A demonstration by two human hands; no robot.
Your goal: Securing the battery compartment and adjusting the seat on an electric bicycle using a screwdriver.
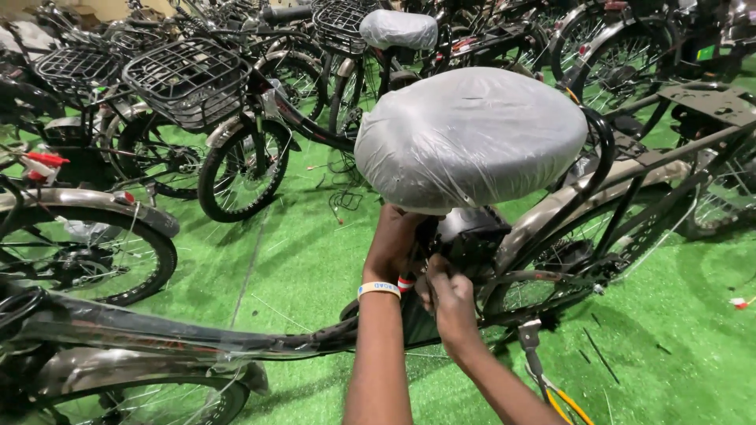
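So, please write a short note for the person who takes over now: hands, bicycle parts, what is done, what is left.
Left hand: reaches up under the plastic-wrapped saddle, at the seat post; what it grips is hidden.
Right hand: closed just below, beside a small red-handled tool.
Bicycle frame stands on green turf.
Done: saddle sits on the bicycle, wrap still on.
Left: cannot tell whether the clamp is tight; check it.

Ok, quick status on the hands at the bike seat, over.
Left hand and right hand both under the plastic-wrapped saddle, at the seat post area. Grip hidden. Other bicycles parked close behind.
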